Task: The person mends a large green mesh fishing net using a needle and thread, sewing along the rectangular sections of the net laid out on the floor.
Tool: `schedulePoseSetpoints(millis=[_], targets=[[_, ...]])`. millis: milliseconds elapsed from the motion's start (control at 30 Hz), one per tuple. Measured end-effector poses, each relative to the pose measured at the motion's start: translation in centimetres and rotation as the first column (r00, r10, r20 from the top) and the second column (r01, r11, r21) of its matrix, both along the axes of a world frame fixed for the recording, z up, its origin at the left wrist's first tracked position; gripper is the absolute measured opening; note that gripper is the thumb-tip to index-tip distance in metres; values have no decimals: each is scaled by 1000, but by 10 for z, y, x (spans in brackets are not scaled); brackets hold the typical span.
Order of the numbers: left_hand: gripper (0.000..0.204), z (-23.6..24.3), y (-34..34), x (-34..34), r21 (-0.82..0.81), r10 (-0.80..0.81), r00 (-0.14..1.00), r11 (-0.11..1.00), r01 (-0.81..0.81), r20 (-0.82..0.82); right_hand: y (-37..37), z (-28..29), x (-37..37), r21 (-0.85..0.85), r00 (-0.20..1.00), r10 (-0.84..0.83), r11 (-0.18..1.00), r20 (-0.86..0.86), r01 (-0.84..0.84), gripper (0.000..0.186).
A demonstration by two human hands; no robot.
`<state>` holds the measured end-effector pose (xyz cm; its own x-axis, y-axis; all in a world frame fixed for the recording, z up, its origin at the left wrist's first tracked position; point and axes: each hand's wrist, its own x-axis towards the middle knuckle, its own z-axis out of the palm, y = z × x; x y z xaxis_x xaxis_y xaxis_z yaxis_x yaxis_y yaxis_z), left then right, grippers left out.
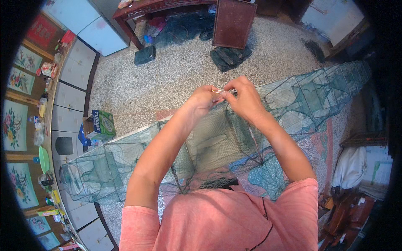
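My left hand (203, 100) and my right hand (243, 98) meet at chest height, fingers pinched around a small, thin white-and-yellow item (219, 91), perhaps cord or a netting tool; it is too small to tell which. A long green mesh trap (111, 165) with square wire frames stretches across the view below my hands, its narrowing right part reaching far back. Its middle section lies just under my fingers, partly hidden by my forearms. Some dark cord hangs along the frames near my body.
A green cardboard box (104, 125) stands left on the speckled floor (125, 83). White cabinets (71, 100) line the left wall. A red wooden table (167, 8), a leaning brown board (233, 25) and dark netting (230, 58) are at the back. Wooden furniture and white bags (349, 167) are at right.
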<state>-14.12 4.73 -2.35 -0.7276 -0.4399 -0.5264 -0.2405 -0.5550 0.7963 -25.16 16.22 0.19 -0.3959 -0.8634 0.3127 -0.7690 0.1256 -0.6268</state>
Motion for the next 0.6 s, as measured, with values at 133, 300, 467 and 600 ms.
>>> schedulePoseSetpoints(millis=[133,300,467,600], targets=[[7,-11,2,2,-2,33,999,999,-33,-38,-13,34,9,466,955,51,880,-291,95,17],[17,-18,-5,2,-37,-125,983,992,121,-137,-38,18,23,-24,939,65,997,-338,-77,14],[21,-1,4,-1,-276,-4,926,955,-108,-377,-65,93,48,-450,964,219,853,-153,-265,12],[25,24,14,11,-380,-199,860,925,7,-470,-32,193,22,-807,903,399,579,159,-114,17]])
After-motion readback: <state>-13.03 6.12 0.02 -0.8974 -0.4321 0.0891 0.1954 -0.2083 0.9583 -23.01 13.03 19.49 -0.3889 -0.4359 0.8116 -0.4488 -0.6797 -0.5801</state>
